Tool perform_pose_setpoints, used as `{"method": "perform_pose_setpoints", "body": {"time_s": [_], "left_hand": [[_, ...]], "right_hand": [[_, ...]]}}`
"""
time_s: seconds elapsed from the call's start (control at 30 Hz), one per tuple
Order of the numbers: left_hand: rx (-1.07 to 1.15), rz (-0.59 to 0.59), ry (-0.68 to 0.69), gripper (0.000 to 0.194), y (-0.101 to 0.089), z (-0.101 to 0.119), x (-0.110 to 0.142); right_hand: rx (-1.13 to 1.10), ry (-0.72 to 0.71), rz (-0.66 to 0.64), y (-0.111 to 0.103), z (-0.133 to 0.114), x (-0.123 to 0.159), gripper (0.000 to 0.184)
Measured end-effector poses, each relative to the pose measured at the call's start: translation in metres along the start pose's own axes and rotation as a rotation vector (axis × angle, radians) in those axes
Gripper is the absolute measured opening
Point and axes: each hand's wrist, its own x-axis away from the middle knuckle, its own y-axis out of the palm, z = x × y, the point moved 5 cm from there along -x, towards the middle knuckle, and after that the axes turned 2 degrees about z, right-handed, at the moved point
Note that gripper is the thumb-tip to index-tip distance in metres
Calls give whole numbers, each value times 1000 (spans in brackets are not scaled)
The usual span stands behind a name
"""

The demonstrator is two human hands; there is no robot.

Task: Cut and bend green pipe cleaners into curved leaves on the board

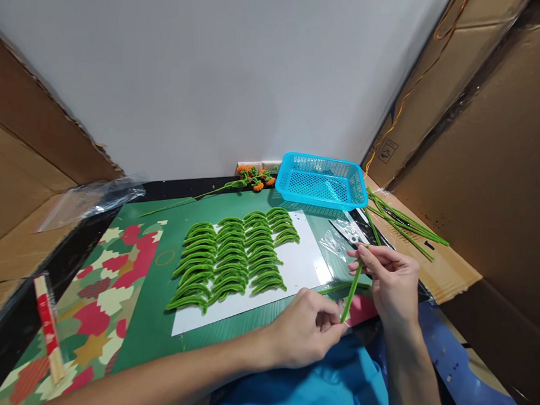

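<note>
A green fuzzy pipe cleaner is stretched between my two hands near the table's front edge. My left hand pinches its lower end, and my right hand grips the upper end between thumb and fingers. Another green pipe cleaner lies on the table behind it. To the left, several curved green pipe-cleaner pieces rest in columns on a white sheet. Just beyond my right hand are pliers or cutters, their handles mostly hidden by the hand.
A blue perforated basket stands at the back. Beside it lies a stem with orange flowers. Loose green pipe cleaners spread over cardboard at right. Packaged chopsticks lie at far left. Cardboard walls flank the table.
</note>
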Motion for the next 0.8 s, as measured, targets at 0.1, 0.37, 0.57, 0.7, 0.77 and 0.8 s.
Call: {"method": "perform_pose_setpoints", "body": {"time_s": [0.1,0.37,0.57,0.7,0.77,0.8], "left_hand": [[2,-6,-31,33,1,-2,0],[141,-84,-127,42,0,-3,1],[228,-150,-82,53,-1,1,3],[193,-158,-46,47,0,-1,3],[135,-113,12,44,-1,0,4],[95,-77,56,44,-1,2,5]], "right_hand": [[72,-18,-15,-1,-1,0,26],[-180,171,-139,2,1,-4,33],[-271,188,-51,-3,2,-8,36],[-269,123,3,-4,1,-7,30],[-230,56,41,-6,-2,-5,27],[-197,20,57,-8,-4,-4,27]]}}
